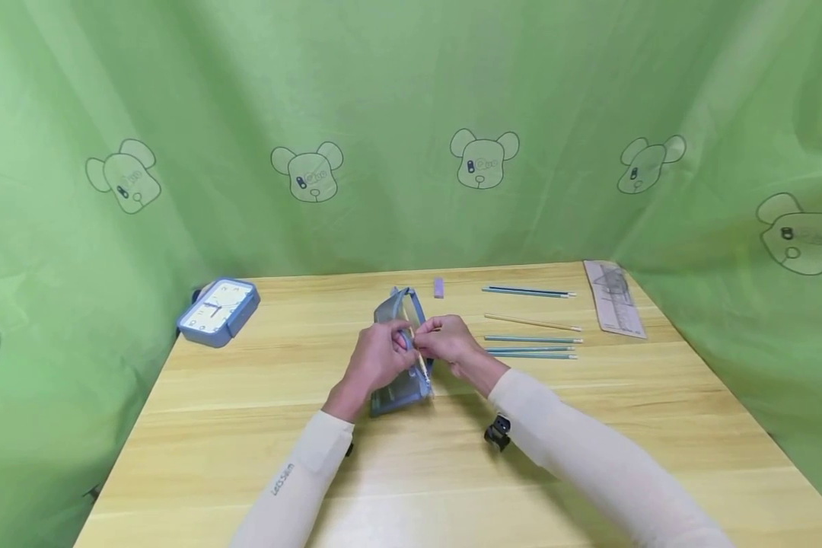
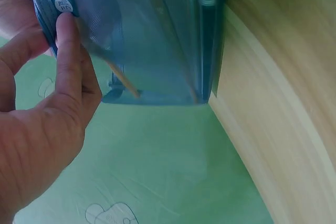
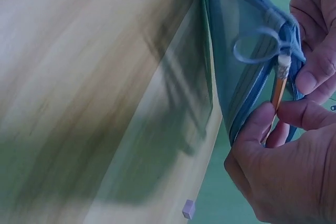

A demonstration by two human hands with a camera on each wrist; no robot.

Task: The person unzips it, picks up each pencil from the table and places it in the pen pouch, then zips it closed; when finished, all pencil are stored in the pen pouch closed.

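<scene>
A blue mesh pencil case stands up from the table between the two hands, its zipped side parted. My left hand grips its edge, fingers by a small round label. At the opening my right hand pinches a yellow-orange pencil with a white eraser end. Part of that pencil lies inside the case; its tip shows through the mesh in the left wrist view. Several other pencils stand inside along one side. A blue loop hangs at the zip.
Right of the case lie several blue-green pencils and a yellow one, with two blue ones farther back. A purple eraser sits behind. Clear rulers lie far right; a blue clock stands far left.
</scene>
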